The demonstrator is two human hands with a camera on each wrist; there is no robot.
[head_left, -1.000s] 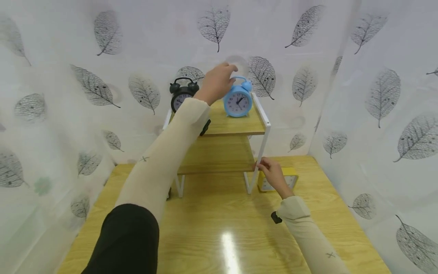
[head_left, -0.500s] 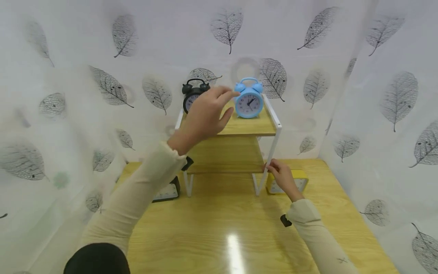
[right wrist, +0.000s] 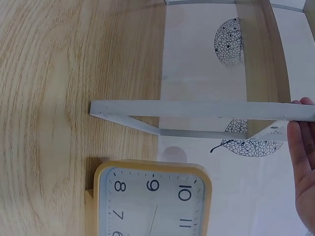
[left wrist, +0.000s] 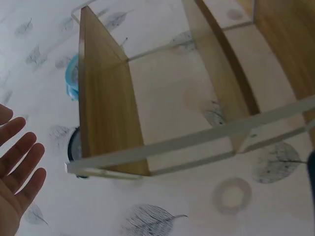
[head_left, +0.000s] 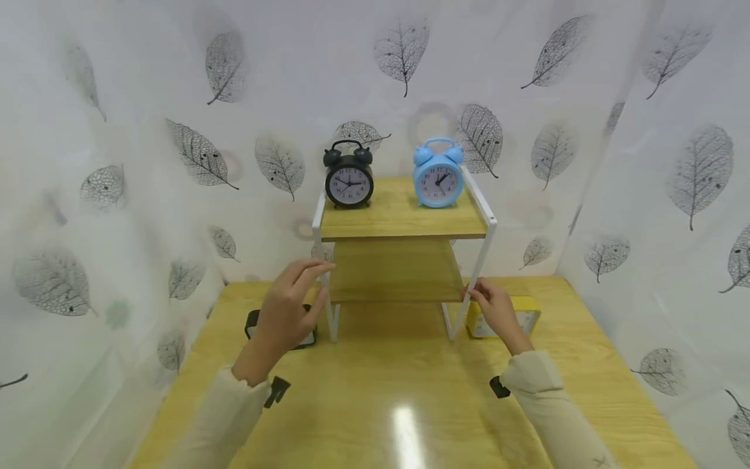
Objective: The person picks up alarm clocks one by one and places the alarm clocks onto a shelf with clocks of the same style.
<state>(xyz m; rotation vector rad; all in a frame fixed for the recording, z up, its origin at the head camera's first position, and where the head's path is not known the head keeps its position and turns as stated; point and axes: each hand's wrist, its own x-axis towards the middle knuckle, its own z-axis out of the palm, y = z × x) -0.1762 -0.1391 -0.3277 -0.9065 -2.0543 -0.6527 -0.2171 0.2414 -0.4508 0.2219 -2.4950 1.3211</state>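
Note:
A two-tier shelf rack (head_left: 401,225) with wooden boards and a white metal frame stands on the table. My right hand (head_left: 497,314) pinches its right front leg (head_left: 483,253) about level with the lower board; fingers and thumb meet the bar in the right wrist view. My left hand (head_left: 288,311) hovers left of the left leg, fingers loosely extended, holding nothing; the left wrist view shows those fingers (left wrist: 22,160) apart from the frame. On the top board, a black twin-bell alarm clock (head_left: 349,185) stands at left and a light blue one (head_left: 438,185) at right.
A yellow square clock (right wrist: 152,201) stands on the table beside the right leg, partly behind my right hand. Another black-cased clock (head_left: 252,319) is at the left, mostly hidden by my left hand. Leaf-patterned white sheeting (head_left: 404,58) encloses the wooden table (head_left: 363,384).
My left hand has come away from beside the light blue alarm clock, moving down and left past the rack's left leg. My right hand has stayed on the right leg. The head view has shifted slightly.

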